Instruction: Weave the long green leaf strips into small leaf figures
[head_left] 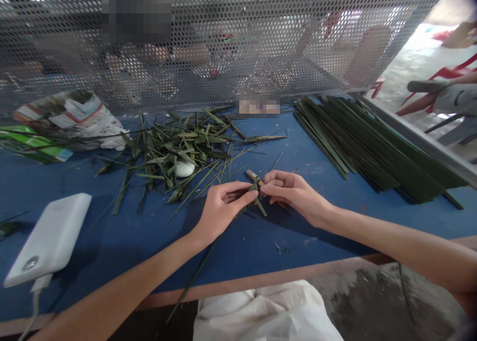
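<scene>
My left hand (225,202) and my right hand (292,192) meet over the blue table (238,256), fingertips almost touching. Between them is a small folded piece of green leaf strip (254,186), pinched by the left thumb and fingers. The right thumb and fingers are closed at its other side, though the fingers hide part of it. A long thin leaf tail (201,267) runs from below the left hand past the table's front edge. Just beyond the fingertips shows a small flat object with a shiny end (252,174); its kind is unclear.
A heap of folded leaf pieces (186,142) lies left of centre, a white rounded object (185,169) in it. Long leaf strips (376,152) are stacked at right. A white power bank (50,237) with cable lies left. Behind stands a perforated metal panel (223,78), with people beyond.
</scene>
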The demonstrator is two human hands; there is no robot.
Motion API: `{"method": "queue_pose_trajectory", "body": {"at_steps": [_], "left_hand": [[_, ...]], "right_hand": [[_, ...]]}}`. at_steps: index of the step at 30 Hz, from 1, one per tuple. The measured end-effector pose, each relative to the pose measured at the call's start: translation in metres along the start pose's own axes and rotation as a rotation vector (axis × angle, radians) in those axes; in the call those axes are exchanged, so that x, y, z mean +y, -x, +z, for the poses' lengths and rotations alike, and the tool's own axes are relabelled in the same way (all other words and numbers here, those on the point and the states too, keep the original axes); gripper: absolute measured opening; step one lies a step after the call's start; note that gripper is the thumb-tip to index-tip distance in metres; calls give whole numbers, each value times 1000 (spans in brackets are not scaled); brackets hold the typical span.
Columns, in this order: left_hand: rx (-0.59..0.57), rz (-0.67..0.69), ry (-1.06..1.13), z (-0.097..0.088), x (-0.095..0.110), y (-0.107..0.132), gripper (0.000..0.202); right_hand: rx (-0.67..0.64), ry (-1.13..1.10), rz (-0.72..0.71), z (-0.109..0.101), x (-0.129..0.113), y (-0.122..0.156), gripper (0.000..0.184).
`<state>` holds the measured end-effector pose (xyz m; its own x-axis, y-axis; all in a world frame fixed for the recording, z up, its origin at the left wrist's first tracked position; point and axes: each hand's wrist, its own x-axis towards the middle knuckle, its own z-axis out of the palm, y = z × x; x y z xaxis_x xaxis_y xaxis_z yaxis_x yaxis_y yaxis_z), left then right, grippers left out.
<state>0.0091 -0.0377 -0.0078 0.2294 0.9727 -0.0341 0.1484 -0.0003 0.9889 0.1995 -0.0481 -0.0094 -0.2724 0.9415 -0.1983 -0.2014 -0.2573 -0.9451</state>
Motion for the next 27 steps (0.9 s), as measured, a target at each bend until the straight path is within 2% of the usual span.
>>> {"method": "queue_pose_trajectory", "body": {"at_steps": [5, 12, 17, 21, 27], "left_hand": [[-21, 8, -17, 0, 4, 2, 27], [-132, 78, -138, -8, 6, -1, 22], [-117, 144, -190, -7, 7, 1, 21], [-113, 145, -191, -6, 7, 2, 23], [-148, 166, -204, -6, 9, 2, 22]], "right_hand": [[-20, 21, -19, 1, -1, 0, 29], [-102, -8, 21, -2, -3, -1, 37], [-78, -50, 39, -2, -3, -1, 30], [-67, -59, 39, -1, -2, -1, 29], [-119, 42, -36, -4, -1, -1, 34]]}}
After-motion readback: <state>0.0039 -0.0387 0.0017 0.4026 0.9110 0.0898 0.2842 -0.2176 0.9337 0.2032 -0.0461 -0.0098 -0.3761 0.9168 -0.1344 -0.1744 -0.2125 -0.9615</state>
